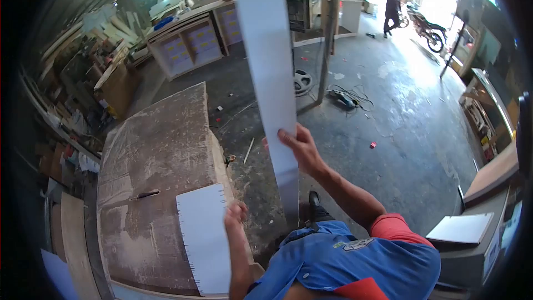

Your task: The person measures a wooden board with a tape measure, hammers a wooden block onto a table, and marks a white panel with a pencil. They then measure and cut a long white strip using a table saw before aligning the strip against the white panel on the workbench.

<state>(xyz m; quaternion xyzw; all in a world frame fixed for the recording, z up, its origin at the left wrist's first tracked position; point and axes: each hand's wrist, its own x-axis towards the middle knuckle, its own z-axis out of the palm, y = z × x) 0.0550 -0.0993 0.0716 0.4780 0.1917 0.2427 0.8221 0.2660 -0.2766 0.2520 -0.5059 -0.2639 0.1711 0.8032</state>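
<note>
A long white board (266,61) stands upright in front of me, running from the top of the view down to near my feet. My right hand (298,143) grips its right edge, with the thumb on the face towards me and the fingers behind it. My left hand (236,212) is beside the right edge of a worn brown workbench (161,139), apart from the board; its fingers look curled, and whether they hold anything is hidden. Under and beside my left arm, a white sheet (202,239) with dark marks along its edges lies on the bench.
A pointed tool (145,194) lies on the bench. On the floor are a power tool (344,99) with its cable and small scraps. A person (393,8) stands near a motorcycle (427,28) at the back right. An open cabinet (189,50) stands behind the bench.
</note>
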